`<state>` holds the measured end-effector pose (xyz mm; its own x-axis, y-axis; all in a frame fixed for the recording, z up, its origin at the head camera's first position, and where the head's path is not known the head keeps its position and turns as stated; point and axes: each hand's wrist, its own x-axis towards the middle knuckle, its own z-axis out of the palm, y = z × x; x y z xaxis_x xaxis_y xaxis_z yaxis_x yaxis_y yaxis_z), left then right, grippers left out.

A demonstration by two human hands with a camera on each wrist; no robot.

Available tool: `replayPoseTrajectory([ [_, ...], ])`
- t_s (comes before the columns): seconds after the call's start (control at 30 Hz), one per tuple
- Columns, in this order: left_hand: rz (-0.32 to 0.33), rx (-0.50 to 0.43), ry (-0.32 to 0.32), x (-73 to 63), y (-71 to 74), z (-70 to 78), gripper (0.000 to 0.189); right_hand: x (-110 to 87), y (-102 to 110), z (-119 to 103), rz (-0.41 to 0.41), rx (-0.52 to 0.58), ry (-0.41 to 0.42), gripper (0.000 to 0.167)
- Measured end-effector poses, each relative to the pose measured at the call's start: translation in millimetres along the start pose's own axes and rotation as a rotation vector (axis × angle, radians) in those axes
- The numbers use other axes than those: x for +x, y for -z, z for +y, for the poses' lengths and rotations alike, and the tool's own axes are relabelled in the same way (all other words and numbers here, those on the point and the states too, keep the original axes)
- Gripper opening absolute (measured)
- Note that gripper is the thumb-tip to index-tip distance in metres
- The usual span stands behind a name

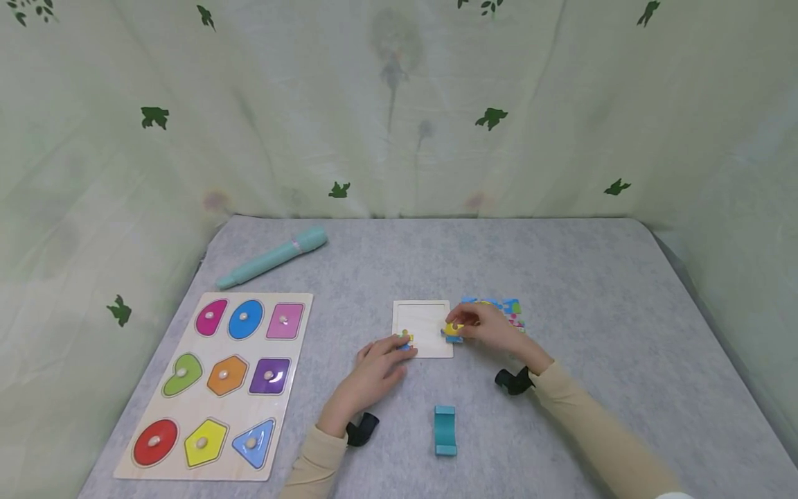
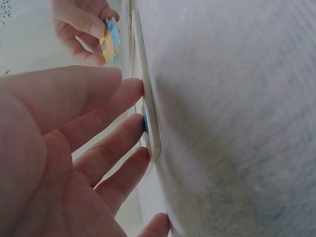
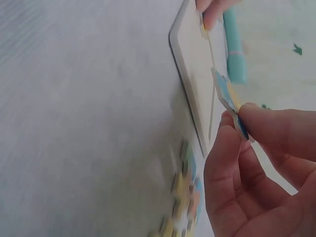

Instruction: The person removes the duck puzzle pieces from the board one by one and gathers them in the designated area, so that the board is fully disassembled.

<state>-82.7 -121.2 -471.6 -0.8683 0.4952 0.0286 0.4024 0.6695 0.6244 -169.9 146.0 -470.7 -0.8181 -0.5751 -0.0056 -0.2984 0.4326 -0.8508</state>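
Observation:
A white square puzzle frame (image 1: 430, 333) lies flat at the middle of the table. One colourful jigsaw piece (image 1: 405, 337) sits in its lower left corner. My left hand (image 1: 376, 367) rests its outstretched fingertips on that corner and the piece. Between thumb and fingers, my right hand (image 1: 489, 327) pinches a yellow and blue jigsaw piece (image 1: 453, 333), held just above the frame's right edge. In the right wrist view this held piece (image 3: 226, 96) is tilted and apart from the frame. Several loose jigsaw pieces (image 1: 515, 308) lie right of the frame, partly hidden behind my right hand.
On the left lies a wooden shape board (image 1: 240, 430) with knobbed coloured shapes. Behind it is a teal pen-shaped object (image 1: 274, 260). A teal curved holder (image 1: 445, 431) stands nearer, between my forearms. A pale curtain (image 1: 399, 104) hangs behind the table.

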Motion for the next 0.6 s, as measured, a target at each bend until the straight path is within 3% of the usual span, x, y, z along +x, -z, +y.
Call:
replayPoseTrajectory([
  [0.3,0.012,-0.011,-0.013,-1.4,-0.6,-1.3,0.033,-23.4,27.5,13.5,0.007,0.027,-0.041,0.017],
  [0.6,0.027,-0.011,-0.018,-0.4,-1.3,-0.8,0.032,-40.9,35.3,17.4,-0.024,-0.01,-0.086,0.017],
])
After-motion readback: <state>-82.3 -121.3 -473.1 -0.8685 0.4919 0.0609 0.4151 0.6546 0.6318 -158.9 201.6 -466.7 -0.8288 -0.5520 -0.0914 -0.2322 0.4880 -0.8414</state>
